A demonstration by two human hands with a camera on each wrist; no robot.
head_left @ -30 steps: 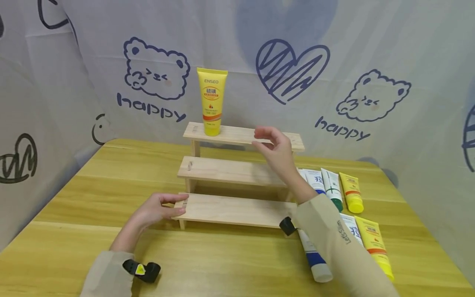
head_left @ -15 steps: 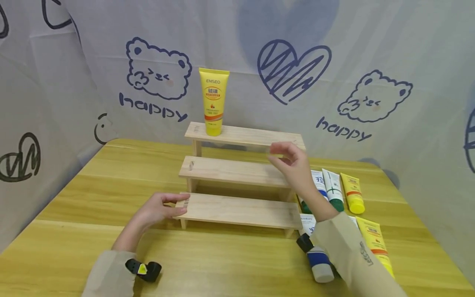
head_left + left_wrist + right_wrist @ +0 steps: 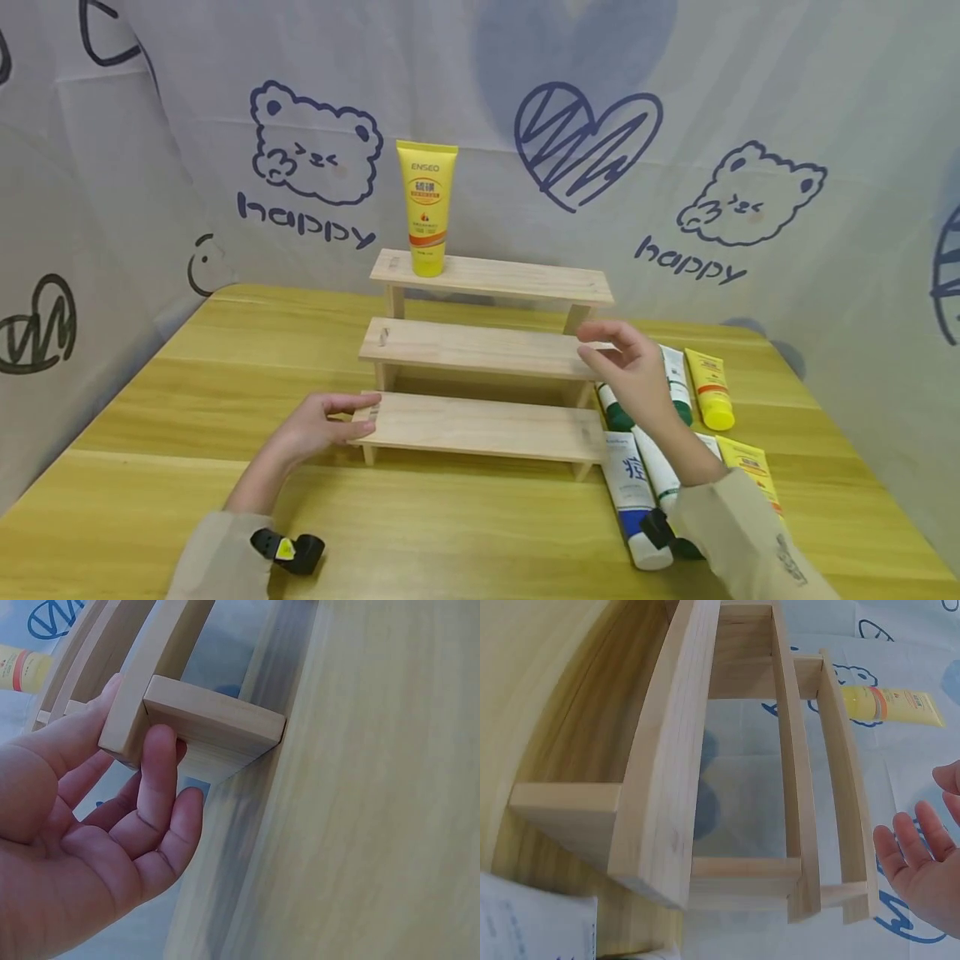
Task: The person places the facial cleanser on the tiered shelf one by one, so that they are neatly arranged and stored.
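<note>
A three-step wooden display rack (image 3: 480,427) stands on the table. My left hand (image 3: 311,432) holds the left end of its lowest board, thumb and fingers on either side of the wood (image 3: 124,739) in the left wrist view. On the top board, near its left end, a yellow squeeze tube (image 3: 426,208) stands upright on its cap. My right hand (image 3: 633,373) hovers by the right end of the middle board, fingers loosely bent with nothing between them. From the right wrist view, that hand (image 3: 922,862) appears beyond the rack's boards.
Several tubes lie right of the rack: a white tube with a blue band (image 3: 630,487), a yellow tube (image 3: 708,387), another yellow tube (image 3: 752,471) and white-and-green ones partly under my right arm. A printed cloth (image 3: 465,75) hangs behind the table (image 3: 420,533).
My right hand has moved from the top board down and to the right, toward the lying tubes. The left hand keeps its hold on the rack, and the standing yellow tube stays put.
</note>
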